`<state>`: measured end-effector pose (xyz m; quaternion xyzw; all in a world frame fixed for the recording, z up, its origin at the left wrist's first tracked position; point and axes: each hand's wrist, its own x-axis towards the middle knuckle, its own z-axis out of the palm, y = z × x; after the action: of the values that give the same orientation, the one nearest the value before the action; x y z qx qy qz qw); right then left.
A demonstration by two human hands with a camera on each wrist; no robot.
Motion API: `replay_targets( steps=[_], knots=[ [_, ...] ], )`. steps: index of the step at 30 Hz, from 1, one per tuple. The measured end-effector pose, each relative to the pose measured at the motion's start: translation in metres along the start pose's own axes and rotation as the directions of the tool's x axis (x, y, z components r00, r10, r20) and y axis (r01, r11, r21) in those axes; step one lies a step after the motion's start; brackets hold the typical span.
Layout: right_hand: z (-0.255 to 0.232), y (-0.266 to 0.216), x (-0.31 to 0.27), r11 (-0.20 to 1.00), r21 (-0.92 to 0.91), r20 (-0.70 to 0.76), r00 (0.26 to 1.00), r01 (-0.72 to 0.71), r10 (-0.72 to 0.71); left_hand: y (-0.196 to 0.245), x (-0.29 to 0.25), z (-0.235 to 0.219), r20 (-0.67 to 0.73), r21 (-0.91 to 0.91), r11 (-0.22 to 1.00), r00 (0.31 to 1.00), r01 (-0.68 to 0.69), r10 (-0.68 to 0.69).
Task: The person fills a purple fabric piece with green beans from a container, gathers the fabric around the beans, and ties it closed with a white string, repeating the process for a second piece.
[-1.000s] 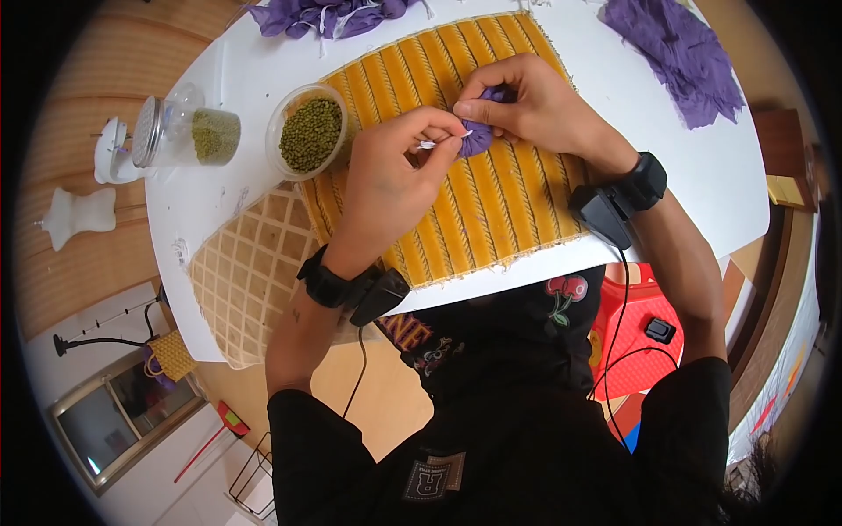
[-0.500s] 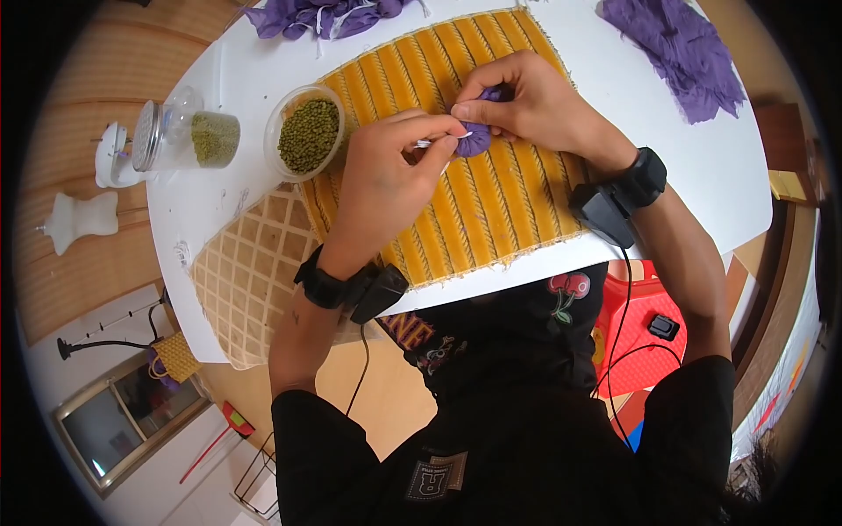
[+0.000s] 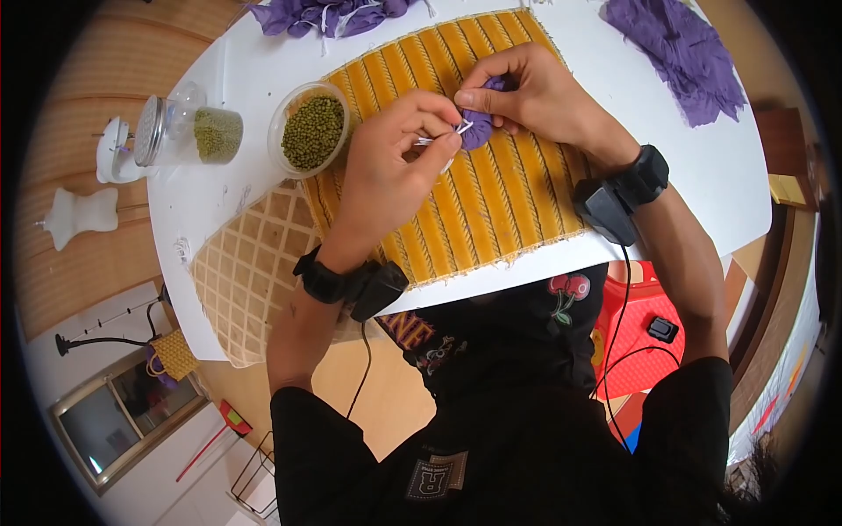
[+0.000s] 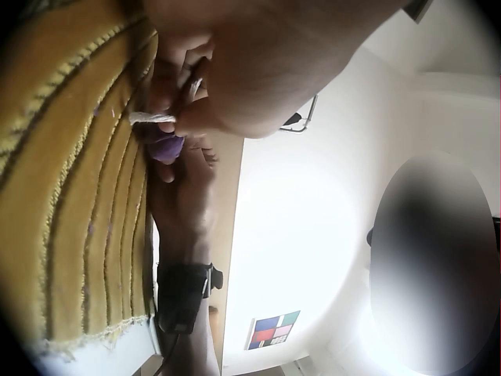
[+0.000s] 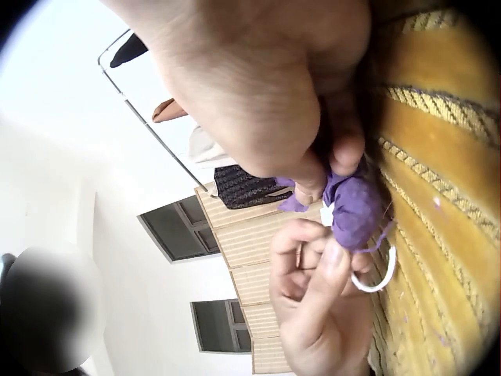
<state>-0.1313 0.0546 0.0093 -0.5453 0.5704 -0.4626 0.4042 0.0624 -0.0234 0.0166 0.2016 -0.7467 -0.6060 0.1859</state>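
A small purple cloth bundle (image 3: 476, 130) is held over the yellow striped mat (image 3: 491, 210). The right hand (image 3: 548, 98) pinches its gathered top between thumb and fingers. The left hand (image 3: 390, 167) pinches a white cord (image 3: 463, 128) at the bundle's near side. In the right wrist view the bundle (image 5: 356, 211) looks round and lumpy, and a loop of the white cord (image 5: 380, 278) curves beneath it beside the left hand (image 5: 325, 305). The left wrist view shows a short stretch of cord (image 4: 153, 118) by the fingertips; the bundle is partly hidden there.
A clear bowl of green beans (image 3: 311, 131) stands left of the mat, with a lidded jar (image 3: 215, 136) lying beyond it. Purple cloths with white cords (image 3: 338, 16) lie at the back, and more purple cloth (image 3: 680, 57) at the back right. A lattice-patterned mat (image 3: 254, 263) sits front left.
The left hand's fingers have lifted slightly and spread from the thumb, and more white cord shows between them. The right hand has shifted slightly upward in view, still pinching the bundle.
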Motion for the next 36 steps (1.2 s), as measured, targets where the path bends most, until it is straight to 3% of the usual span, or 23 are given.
replay_targets(
  steps=[3, 5, 9, 11, 15, 17, 18, 21, 22, 24, 25, 26, 28, 36],
  knots=[
    [-0.001, -0.003, -0.002, 1.000, 0.022, -0.012, 1.000, 0.012, -0.011, 0.003, 0.000, 0.002, -0.033, -0.073, 0.997, 0.999, -0.008, 0.005],
    [-0.001, -0.004, -0.003, 0.993, -0.102, -0.039, 0.997, 0.066, -0.071, 0.003, 0.000, 0.003, 0.008, -0.078, 0.996, 0.999, -0.039, 0.039],
    [-0.002, 0.000, -0.003, 0.989, -0.100, -0.036, 0.993, 0.106, -0.110, 0.003, 0.001, 0.001, 0.065, -0.060, 0.998, 0.997, -0.029, 0.033],
    [-0.004, -0.003, -0.002, 0.998, -0.063, 0.013, 1.000, 0.016, -0.015, 0.002, 0.000, 0.002, 0.047, -0.126, 0.992, 0.999, 0.016, -0.010],
    [-0.002, -0.002, -0.003, 0.994, -0.103, 0.018, 0.999, -0.032, 0.034, -0.002, 0.002, 0.003, 0.013, -0.171, 0.984, 0.999, 0.046, -0.044],
    [0.000, 0.000, -0.003, 0.962, -0.239, -0.173, 0.970, 0.129, -0.173, -0.003, 0.003, 0.002, -0.014, -0.182, 0.979, 0.995, 0.098, -0.102],
    [-0.001, -0.002, -0.003, 0.962, -0.238, -0.172, 0.970, 0.130, -0.174, -0.003, 0.002, 0.002, -0.016, -0.180, 0.979, 0.995, 0.098, -0.103],
    [-0.007, -0.014, -0.004, 0.887, -0.317, -0.325, 0.840, 0.335, -0.434, -0.001, 0.003, 0.002, -0.041, -0.214, 0.968, 0.989, 0.133, -0.145],
    [-0.007, -0.017, -0.007, 0.887, -0.314, -0.323, 0.840, 0.338, -0.435, -0.002, 0.003, 0.001, -0.042, -0.214, 0.967, 0.988, 0.139, -0.151],
    [-0.007, -0.020, -0.014, 0.954, -0.133, -0.078, 0.957, 0.269, -0.281, -0.003, 0.004, 0.001, -0.043, -0.210, 0.967, 0.986, 0.147, -0.160],
    [-0.001, -0.018, -0.012, 0.914, -0.167, -0.011, 0.926, 0.370, -0.377, -0.004, 0.004, 0.001, -0.048, -0.227, 0.966, 0.989, 0.124, -0.138],
    [0.002, -0.017, -0.012, 0.914, -0.165, -0.013, 0.926, 0.369, -0.376, -0.005, 0.004, 0.001, -0.052, -0.245, 0.964, 0.992, 0.101, -0.117],
    [0.007, -0.016, -0.014, 0.939, -0.263, 0.032, 0.975, 0.222, -0.222, -0.007, 0.004, 0.001, -0.056, -0.229, 0.969, 0.992, 0.099, -0.114],
    [0.009, -0.009, -0.011, 0.965, -0.209, -0.005, 0.987, 0.158, -0.163, -0.003, 0.003, 0.000, -0.058, -0.255, 0.964, 0.994, 0.076, -0.093]
  ],
)
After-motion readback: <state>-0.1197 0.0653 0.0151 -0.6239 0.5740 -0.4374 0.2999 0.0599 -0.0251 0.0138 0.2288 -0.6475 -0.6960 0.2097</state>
